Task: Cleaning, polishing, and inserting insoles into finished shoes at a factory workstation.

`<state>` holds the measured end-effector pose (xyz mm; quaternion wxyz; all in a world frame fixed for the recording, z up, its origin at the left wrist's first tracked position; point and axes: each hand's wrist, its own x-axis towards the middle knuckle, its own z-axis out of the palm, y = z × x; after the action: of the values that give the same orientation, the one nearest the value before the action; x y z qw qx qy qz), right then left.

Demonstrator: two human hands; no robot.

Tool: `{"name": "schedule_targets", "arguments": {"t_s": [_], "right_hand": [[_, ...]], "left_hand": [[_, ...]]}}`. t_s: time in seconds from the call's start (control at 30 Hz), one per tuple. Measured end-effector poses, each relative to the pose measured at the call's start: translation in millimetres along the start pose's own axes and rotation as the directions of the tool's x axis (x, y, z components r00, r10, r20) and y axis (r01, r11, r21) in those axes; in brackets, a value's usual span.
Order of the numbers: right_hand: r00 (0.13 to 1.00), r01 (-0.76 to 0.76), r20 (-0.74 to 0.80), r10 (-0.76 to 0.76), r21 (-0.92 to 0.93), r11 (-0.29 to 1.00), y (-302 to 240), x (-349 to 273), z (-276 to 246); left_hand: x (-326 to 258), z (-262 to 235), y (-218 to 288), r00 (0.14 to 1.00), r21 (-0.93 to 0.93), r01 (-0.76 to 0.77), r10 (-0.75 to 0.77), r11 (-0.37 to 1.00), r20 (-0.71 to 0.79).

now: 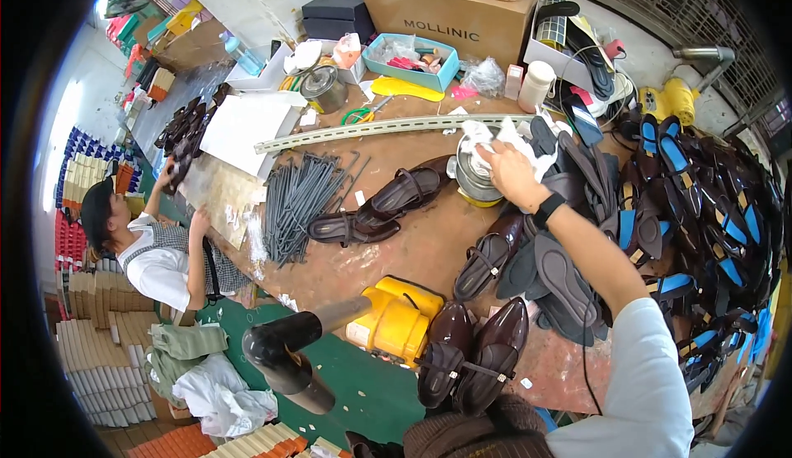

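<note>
My right hand (511, 176), with a black band on the wrist, reaches across the table from the right. Its fingers are closed on a crumpled white cloth (477, 138) at the mouth of a round metal tin (476, 184). My left hand is out of view. Left of the tin lie dark brown strapped flat shoes (406, 190). A single brown shoe (490, 252) rests below the tin. Closest to me, a pair of glossy pointed brown shoes (495, 351) stands side by side. Grey insoles (565, 277) are heaped under my right forearm.
A yellow machine (386, 326) with a thick black pipe (285, 351) stands at the near edge. Thin grey rods (304, 206) lie piled at left. A slotted metal strip (363, 134) crosses the table. Many blue-lined shoes (701, 211) crowd the right. Another person (157, 252) works at left.
</note>
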<state>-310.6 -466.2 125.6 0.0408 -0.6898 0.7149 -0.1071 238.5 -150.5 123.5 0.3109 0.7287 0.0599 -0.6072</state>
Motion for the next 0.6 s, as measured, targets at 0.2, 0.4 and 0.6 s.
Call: {"name": "schedule_targets", "arguments": {"t_s": [0.2,0.4,0.6], "right_hand": [[0.954,0.112,-0.267,-0.140,-0.116,0.987,-1,-6,16],[0.999,0.013,-0.039,-0.006,0.186,0.982,15,-5,30],[0.996,-0.069,-0.041,0.073,0.100,0.993,3,2,47]], "left_hand": [[1,5,10,1.000,0.003,-0.008,0.008,1.000,0.020],[7,25,23,0.997,0.033,-0.020,0.017,0.999,0.074],[18,93,65,0.966,0.049,-0.128,0.113,0.991,0.231]]}}
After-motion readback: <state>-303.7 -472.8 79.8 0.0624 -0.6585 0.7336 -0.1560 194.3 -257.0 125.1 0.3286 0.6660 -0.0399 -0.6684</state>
